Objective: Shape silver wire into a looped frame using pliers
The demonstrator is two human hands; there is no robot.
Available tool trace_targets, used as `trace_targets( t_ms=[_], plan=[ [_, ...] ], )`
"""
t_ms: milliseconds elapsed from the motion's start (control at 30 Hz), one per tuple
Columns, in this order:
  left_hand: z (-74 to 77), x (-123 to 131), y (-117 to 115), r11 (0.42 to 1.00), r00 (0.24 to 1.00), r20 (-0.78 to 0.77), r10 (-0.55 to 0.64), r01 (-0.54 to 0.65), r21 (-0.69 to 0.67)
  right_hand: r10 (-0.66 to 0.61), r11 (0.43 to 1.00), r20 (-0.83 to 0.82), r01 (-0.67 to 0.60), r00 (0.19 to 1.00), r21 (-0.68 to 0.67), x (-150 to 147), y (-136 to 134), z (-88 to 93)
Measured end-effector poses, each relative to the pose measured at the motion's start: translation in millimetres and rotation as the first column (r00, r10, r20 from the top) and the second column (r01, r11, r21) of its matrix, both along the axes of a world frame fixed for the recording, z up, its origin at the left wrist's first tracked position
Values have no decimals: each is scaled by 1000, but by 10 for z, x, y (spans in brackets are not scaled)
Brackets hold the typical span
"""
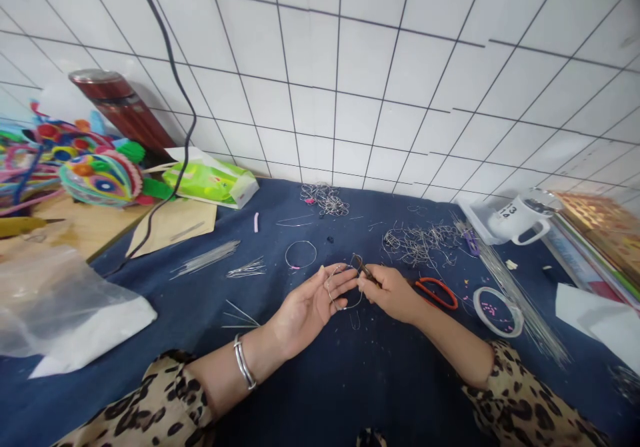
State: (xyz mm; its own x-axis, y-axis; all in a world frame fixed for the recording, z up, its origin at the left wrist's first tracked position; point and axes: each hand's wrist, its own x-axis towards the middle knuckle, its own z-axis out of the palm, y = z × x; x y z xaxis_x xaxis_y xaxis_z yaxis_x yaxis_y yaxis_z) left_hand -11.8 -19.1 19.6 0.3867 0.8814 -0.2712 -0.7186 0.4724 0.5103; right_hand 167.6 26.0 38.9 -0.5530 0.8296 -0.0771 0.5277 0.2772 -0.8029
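Nearest, blue cloth on the desk (pixel 320 394) spreads between the forearms. Farther in, the left hand (pixel 307 310) lies palm up, its grip loosely spread behind a wire ring (pixel 345 308); whether the thumb pinches it, I cannot tell. The right hand (pixel 393 292) is wrapped around a dark tool (pixel 369 274) at the ring's right side. Farther right, a wire tangle (pixel 420 242) borders the open cloth; the tiled wall (pixel 360 120) bounds the desk's far edge.

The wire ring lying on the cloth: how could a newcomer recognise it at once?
On the dark blue cloth, look just beyond the left hand. The wire ring lies there, a pink piece on its near edge. Its neat circle differs from the straight wires beside it.
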Motion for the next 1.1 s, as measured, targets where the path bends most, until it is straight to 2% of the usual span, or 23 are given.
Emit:
trace_targets(
  t_ms=[300, 567, 833, 1100],
  plan=[
    [10, -30, -5, 997, 995, -77, 65, -62, 43, 49, 998, 46, -51, 998, 40, -25, 11, -7],
    [18, -48, 31, 991, 986, -121, 115, -105, 88, 44, 998, 54, -46, 998, 36, -21, 7, -32],
    [-15, -57, 42, 995, 979, -187, 79, -65, 81, 25, 999, 58, -26, 998, 24, -25, 1, -26],
    [-59, -68, 43, 996, 970, -233, 64, -46, 81, 23, 999, 151, -27, 988, 25, -6, 14, -11]
  ],
)
